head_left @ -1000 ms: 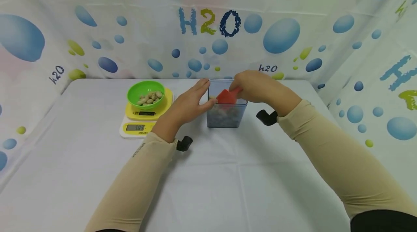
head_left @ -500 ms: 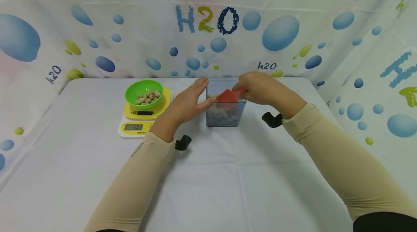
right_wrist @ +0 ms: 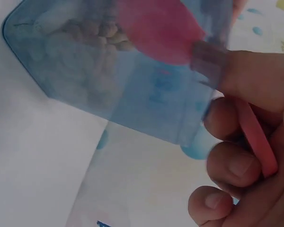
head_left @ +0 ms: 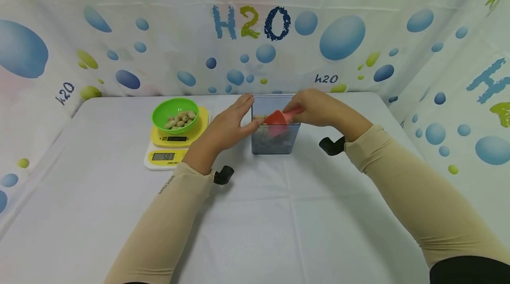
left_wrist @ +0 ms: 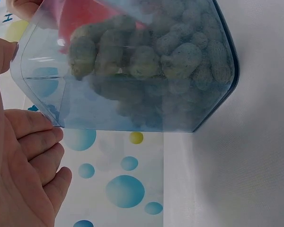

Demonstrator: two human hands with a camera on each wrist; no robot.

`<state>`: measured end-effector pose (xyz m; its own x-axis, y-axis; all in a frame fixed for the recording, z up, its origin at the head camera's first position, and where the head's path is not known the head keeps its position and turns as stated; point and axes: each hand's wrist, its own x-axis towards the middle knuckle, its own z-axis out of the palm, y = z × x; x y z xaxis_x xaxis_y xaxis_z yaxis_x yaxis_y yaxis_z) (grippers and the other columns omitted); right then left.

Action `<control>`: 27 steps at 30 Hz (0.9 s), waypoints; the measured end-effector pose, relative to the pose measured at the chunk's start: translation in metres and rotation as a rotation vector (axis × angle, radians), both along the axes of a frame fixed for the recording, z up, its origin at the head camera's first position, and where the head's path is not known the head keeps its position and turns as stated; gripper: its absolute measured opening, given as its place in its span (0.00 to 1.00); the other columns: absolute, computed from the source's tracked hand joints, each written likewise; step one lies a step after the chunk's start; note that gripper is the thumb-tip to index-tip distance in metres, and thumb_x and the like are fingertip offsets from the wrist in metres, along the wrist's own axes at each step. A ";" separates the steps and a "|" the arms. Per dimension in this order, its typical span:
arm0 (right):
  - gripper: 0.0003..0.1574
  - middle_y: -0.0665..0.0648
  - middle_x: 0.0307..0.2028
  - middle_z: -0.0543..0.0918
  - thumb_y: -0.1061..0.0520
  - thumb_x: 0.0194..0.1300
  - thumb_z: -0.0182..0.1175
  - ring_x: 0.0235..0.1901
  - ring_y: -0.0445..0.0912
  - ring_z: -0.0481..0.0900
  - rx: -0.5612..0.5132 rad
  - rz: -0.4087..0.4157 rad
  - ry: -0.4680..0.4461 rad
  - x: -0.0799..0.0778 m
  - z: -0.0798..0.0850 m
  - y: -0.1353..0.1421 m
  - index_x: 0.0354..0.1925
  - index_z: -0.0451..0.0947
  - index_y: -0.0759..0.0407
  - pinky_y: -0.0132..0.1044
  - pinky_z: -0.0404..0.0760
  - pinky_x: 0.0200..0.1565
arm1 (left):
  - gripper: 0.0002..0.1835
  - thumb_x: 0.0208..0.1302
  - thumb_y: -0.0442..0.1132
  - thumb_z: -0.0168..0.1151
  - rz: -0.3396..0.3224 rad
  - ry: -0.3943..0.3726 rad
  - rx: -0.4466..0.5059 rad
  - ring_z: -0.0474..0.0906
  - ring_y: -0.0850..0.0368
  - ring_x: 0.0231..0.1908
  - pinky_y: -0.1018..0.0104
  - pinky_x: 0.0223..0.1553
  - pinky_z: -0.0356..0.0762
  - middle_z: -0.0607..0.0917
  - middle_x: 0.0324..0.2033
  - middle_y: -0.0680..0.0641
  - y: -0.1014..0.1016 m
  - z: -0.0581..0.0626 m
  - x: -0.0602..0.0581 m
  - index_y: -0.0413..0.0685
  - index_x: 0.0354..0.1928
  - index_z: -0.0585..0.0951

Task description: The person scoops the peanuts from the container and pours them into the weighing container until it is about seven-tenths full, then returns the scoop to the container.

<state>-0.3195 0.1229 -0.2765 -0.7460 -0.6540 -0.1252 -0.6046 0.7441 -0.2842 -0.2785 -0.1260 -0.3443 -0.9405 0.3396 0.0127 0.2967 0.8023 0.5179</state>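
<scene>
My right hand [head_left: 318, 107] grips the handle of a red scoop [head_left: 277, 118], its fingers curled round it in the right wrist view. The scoop's blade sits inside a clear bluish plastic container [head_left: 275, 144], among the nuts. In the left wrist view the nuts look like peanuts in their shells [left_wrist: 182, 59], piled at the container's bottom. My left hand [head_left: 227, 125] rests against the container's left side, with fingertips at the rim and fingers mostly straight. The thumb tip is by the front left corner.
Left of the container, a yellow and white kitchen scale [head_left: 161, 162] with a lit display carries a green bowl [head_left: 157, 120] holding several nuts [head_left: 181, 119]. A white cloth covers the table [head_left: 255, 222]; a patterned curtain [head_left: 167, 31] hangs close behind it.
The red scoop has shifted and tilted lower into the container. My right hand moved slightly right, then stayed near there. The left hand keeps its place at the rim; the view shifts slightly.
</scene>
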 end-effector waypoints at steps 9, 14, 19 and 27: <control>0.18 0.55 0.44 0.86 0.53 0.65 0.65 0.42 0.48 0.79 -0.064 -0.010 0.014 -0.001 -0.007 0.001 0.52 0.85 0.58 0.44 0.81 0.47 | 0.43 0.69 0.70 0.42 0.001 0.016 0.005 0.41 0.59 0.77 0.53 0.75 0.51 0.45 0.78 0.58 0.000 0.002 0.000 0.59 0.79 0.49; 0.20 0.55 0.44 0.86 0.51 0.65 0.66 0.42 0.48 0.78 -0.091 -0.046 -0.002 0.000 -0.010 0.005 0.53 0.84 0.57 0.44 0.80 0.46 | 0.43 0.69 0.69 0.42 -0.005 0.015 0.006 0.41 0.58 0.77 0.52 0.75 0.51 0.45 0.78 0.57 0.001 0.001 0.000 0.58 0.79 0.49; 0.21 0.56 0.45 0.85 0.51 0.67 0.64 0.43 0.50 0.77 -0.127 -0.090 0.019 0.002 -0.015 0.003 0.57 0.82 0.56 0.45 0.80 0.46 | 0.42 0.69 0.67 0.44 0.004 0.006 0.006 0.42 0.58 0.77 0.50 0.75 0.52 0.45 0.78 0.59 0.002 0.000 -0.001 0.60 0.79 0.48; 0.19 0.55 0.40 0.84 0.54 0.67 0.64 0.39 0.49 0.75 -0.150 -0.102 0.086 0.005 -0.024 -0.010 0.55 0.83 0.56 0.42 0.78 0.43 | 0.42 0.69 0.69 0.43 0.018 -0.006 -0.016 0.42 0.58 0.77 0.50 0.74 0.52 0.44 0.78 0.59 0.002 0.001 -0.001 0.63 0.79 0.46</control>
